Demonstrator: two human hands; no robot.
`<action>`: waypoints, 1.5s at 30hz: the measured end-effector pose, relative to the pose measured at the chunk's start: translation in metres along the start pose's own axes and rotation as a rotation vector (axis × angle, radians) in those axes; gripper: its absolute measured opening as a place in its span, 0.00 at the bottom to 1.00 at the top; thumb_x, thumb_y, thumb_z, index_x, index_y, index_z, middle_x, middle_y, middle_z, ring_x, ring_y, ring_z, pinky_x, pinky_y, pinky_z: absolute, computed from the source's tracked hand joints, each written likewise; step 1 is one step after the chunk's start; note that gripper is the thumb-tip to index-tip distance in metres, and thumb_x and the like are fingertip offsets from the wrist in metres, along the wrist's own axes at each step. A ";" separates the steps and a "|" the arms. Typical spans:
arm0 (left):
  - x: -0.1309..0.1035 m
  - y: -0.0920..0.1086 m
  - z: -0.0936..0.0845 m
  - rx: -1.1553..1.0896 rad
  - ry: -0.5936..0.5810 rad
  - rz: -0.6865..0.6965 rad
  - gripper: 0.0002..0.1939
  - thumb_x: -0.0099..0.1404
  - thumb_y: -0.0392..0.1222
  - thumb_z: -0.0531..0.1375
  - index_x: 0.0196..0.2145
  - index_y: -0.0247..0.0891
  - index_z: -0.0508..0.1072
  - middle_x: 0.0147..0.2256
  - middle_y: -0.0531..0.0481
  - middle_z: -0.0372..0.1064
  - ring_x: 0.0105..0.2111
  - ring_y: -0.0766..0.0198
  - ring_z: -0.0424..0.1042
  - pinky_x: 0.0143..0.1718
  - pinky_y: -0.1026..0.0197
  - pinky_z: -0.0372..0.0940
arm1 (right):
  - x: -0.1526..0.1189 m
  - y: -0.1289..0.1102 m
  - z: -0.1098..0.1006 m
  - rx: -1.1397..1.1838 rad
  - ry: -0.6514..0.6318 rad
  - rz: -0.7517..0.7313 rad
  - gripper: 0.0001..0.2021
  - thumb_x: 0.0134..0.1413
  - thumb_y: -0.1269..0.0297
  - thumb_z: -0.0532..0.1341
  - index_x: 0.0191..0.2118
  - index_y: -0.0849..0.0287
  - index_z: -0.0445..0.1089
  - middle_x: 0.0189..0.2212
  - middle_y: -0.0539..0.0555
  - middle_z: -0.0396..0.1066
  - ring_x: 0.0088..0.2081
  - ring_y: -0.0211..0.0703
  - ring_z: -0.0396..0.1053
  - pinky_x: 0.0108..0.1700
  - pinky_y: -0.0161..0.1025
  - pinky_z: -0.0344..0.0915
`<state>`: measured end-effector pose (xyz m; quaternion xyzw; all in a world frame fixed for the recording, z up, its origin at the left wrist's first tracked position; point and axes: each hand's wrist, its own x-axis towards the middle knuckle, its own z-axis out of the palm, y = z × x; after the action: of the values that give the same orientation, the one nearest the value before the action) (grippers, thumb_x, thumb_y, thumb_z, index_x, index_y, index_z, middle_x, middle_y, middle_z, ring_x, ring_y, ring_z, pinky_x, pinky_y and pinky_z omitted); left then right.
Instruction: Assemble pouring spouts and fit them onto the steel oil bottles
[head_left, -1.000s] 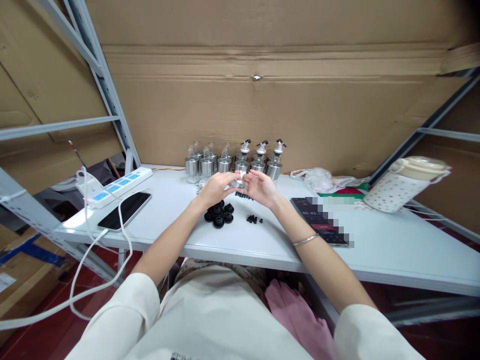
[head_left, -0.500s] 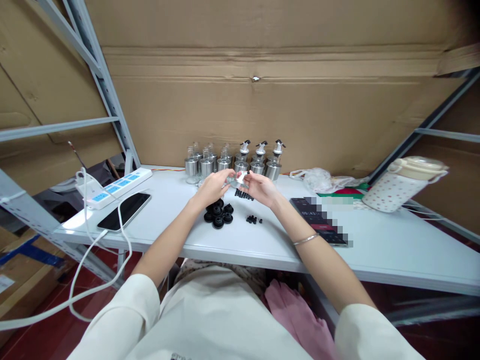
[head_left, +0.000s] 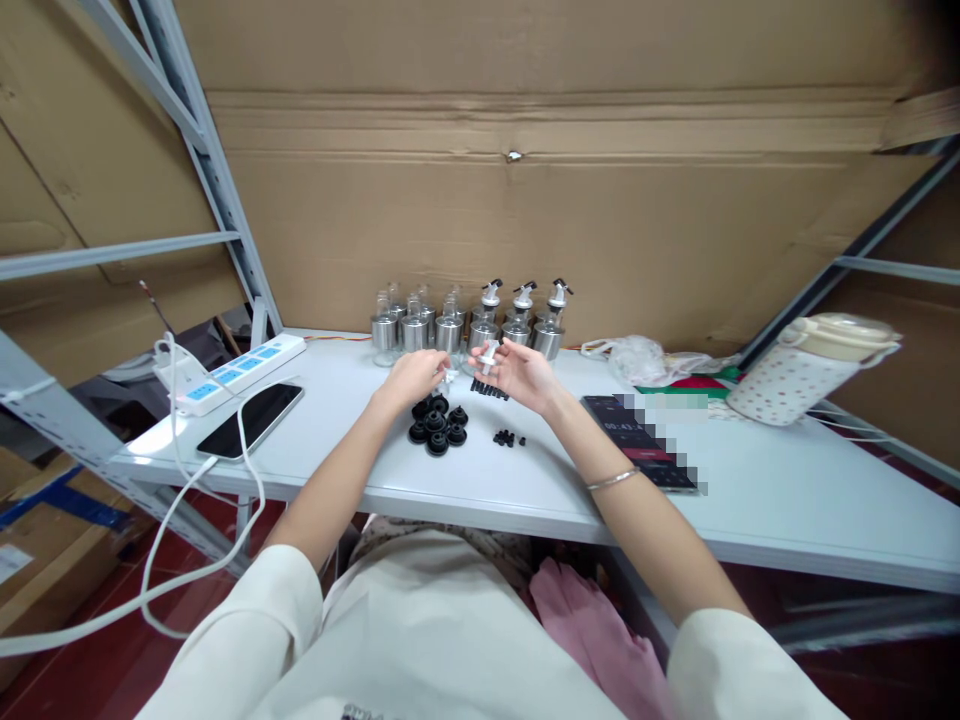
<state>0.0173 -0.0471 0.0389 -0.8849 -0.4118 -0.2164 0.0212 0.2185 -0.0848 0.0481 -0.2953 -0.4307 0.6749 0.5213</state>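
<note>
My right hand (head_left: 526,374) holds a white pour spout (head_left: 490,357) between thumb and fingers, above a row of short black tubes (head_left: 489,388). My left hand (head_left: 414,380) is to its left with the fingers curled closed, just above a cluster of black ribbed stoppers (head_left: 436,424). Something small and whitish shows by its fingertips, too unclear to name. Behind the hands stand several glass bottles with steel sleeves (head_left: 414,333). Three of them carry white-and-black pourers (head_left: 523,295). Small black caps (head_left: 505,438) lie nearer the table's front edge.
A power strip (head_left: 241,374) and a charging phone (head_left: 253,420) lie on the left of the white table (head_left: 480,495). To the right are a phone with a running timer (head_left: 637,445), a plastic bag (head_left: 634,358) and a dotted flask (head_left: 802,375). Cardboard (head_left: 525,220) closes off the back.
My hands have come apart. The left one has moved left and slightly down, away from the spout, while the right keeps the spout, now more upright, in nearly the same place.
</note>
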 end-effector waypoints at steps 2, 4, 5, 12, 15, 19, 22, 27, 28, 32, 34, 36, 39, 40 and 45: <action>0.000 0.000 0.000 -0.028 -0.053 0.001 0.08 0.61 0.38 0.57 0.38 0.38 0.72 0.36 0.48 0.74 0.36 0.59 0.72 0.36 0.62 0.64 | 0.000 0.000 0.001 -0.018 0.015 0.024 0.10 0.58 0.59 0.52 0.33 0.58 0.67 0.33 0.54 0.72 0.34 0.42 0.70 0.41 0.42 0.66; 0.001 0.001 0.000 -0.051 -0.085 0.035 0.08 0.60 0.40 0.59 0.37 0.38 0.74 0.34 0.48 0.74 0.35 0.59 0.72 0.36 0.62 0.63 | 0.001 0.001 0.001 -0.030 0.026 0.036 0.11 0.58 0.58 0.51 0.32 0.58 0.66 0.29 0.53 0.70 0.31 0.40 0.68 0.38 0.40 0.65; 0.002 0.002 0.000 -0.069 -0.093 0.069 0.07 0.60 0.41 0.59 0.36 0.37 0.74 0.34 0.48 0.74 0.35 0.60 0.72 0.36 0.62 0.63 | 0.001 0.001 0.002 -0.039 0.029 0.037 0.12 0.58 0.56 0.51 0.32 0.58 0.66 0.28 0.52 0.69 0.29 0.39 0.67 0.36 0.39 0.65; 0.004 0.007 0.001 -0.263 -0.254 0.227 0.04 0.56 0.38 0.63 0.28 0.38 0.78 0.30 0.51 0.74 0.31 0.65 0.71 0.36 0.66 0.61 | 0.001 0.001 0.001 -0.075 0.033 0.046 0.17 0.56 0.47 0.53 0.33 0.58 0.66 0.25 0.49 0.66 0.27 0.36 0.64 0.32 0.35 0.64; 0.004 0.008 0.000 -0.290 -0.266 0.222 0.05 0.57 0.39 0.62 0.27 0.38 0.78 0.30 0.51 0.74 0.32 0.65 0.71 0.37 0.65 0.61 | 0.001 0.001 0.001 -0.053 0.057 0.056 0.16 0.57 0.49 0.54 0.32 0.58 0.66 0.25 0.49 0.66 0.27 0.36 0.65 0.31 0.35 0.64; 0.004 0.009 0.001 -0.294 -0.295 0.230 0.03 0.56 0.38 0.62 0.28 0.37 0.77 0.31 0.51 0.74 0.34 0.64 0.72 0.39 0.65 0.61 | 0.000 0.002 0.002 -0.079 0.087 0.062 0.12 0.55 0.54 0.57 0.32 0.59 0.67 0.24 0.49 0.66 0.26 0.35 0.65 0.31 0.34 0.65; 0.004 0.011 0.005 -0.267 -0.284 0.219 0.04 0.58 0.36 0.60 0.28 0.36 0.75 0.30 0.50 0.73 0.33 0.64 0.71 0.38 0.64 0.61 | 0.000 0.003 0.001 -0.128 0.148 0.050 0.07 0.51 0.62 0.61 0.30 0.60 0.67 0.23 0.48 0.65 0.25 0.33 0.64 0.28 0.33 0.64; 0.005 0.016 0.006 -0.311 0.033 0.120 0.08 0.66 0.38 0.50 0.34 0.36 0.67 0.31 0.50 0.70 0.31 0.65 0.68 0.35 0.63 0.61 | 0.000 0.005 0.000 -0.304 0.256 -0.027 0.09 0.42 0.65 0.66 0.25 0.62 0.65 0.19 0.46 0.60 0.19 0.28 0.56 0.17 0.29 0.46; 0.005 0.017 0.005 -0.329 0.075 0.099 0.08 0.67 0.39 0.49 0.35 0.36 0.66 0.30 0.50 0.69 0.30 0.65 0.67 0.34 0.63 0.61 | 0.000 0.005 0.000 -0.327 0.246 -0.022 0.11 0.41 0.64 0.67 0.24 0.62 0.64 0.19 0.46 0.59 0.18 0.28 0.55 0.17 0.29 0.43; 0.004 0.020 0.002 -0.367 0.157 0.061 0.06 0.68 0.38 0.48 0.36 0.37 0.62 0.28 0.52 0.66 0.27 0.67 0.65 0.32 0.64 0.59 | -0.002 0.007 0.004 -0.381 0.127 0.069 0.16 0.40 0.56 0.68 0.24 0.63 0.65 0.18 0.47 0.58 0.17 0.28 0.53 0.17 0.30 0.38; 0.004 0.022 0.001 -0.374 0.178 0.064 0.04 0.67 0.36 0.48 0.35 0.37 0.61 0.28 0.52 0.65 0.27 0.67 0.65 0.32 0.64 0.60 | -0.002 0.009 0.005 -0.389 0.095 0.059 0.18 0.39 0.53 0.68 0.22 0.63 0.64 0.19 0.48 0.59 0.18 0.28 0.55 0.17 0.31 0.39; 0.004 0.023 0.000 -0.393 0.195 0.066 0.04 0.67 0.36 0.48 0.35 0.36 0.62 0.28 0.52 0.66 0.28 0.67 0.65 0.33 0.64 0.60 | -0.002 0.009 0.005 -0.385 0.091 0.017 0.19 0.38 0.52 0.68 0.22 0.62 0.63 0.20 0.48 0.60 0.19 0.28 0.55 0.18 0.31 0.42; 0.002 0.023 -0.001 -0.404 0.208 0.088 0.06 0.67 0.39 0.49 0.35 0.37 0.63 0.30 0.50 0.68 0.30 0.66 0.68 0.35 0.64 0.62 | -0.001 0.009 0.003 -0.356 0.114 -0.025 0.20 0.35 0.52 0.70 0.22 0.62 0.63 0.20 0.46 0.59 0.19 0.28 0.55 0.19 0.31 0.46; 0.002 0.022 -0.001 -0.381 0.203 0.099 0.06 0.67 0.40 0.50 0.35 0.36 0.64 0.31 0.50 0.68 0.31 0.65 0.68 0.36 0.63 0.63 | -0.001 0.008 0.003 -0.344 0.131 -0.037 0.20 0.34 0.52 0.70 0.21 0.62 0.62 0.19 0.46 0.59 0.19 0.28 0.55 0.19 0.31 0.47; 0.001 0.019 -0.003 -0.177 0.142 0.157 0.07 0.64 0.39 0.53 0.38 0.36 0.68 0.34 0.48 0.71 0.34 0.62 0.70 0.38 0.60 0.63 | -0.002 0.006 0.003 -0.359 0.153 -0.057 0.20 0.33 0.51 0.70 0.20 0.61 0.62 0.18 0.46 0.58 0.20 0.30 0.55 0.22 0.32 0.51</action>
<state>0.0303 -0.0595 0.0450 -0.8953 -0.3182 -0.3117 -0.0109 0.2138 -0.0876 0.0438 -0.4215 -0.5117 0.5477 0.5103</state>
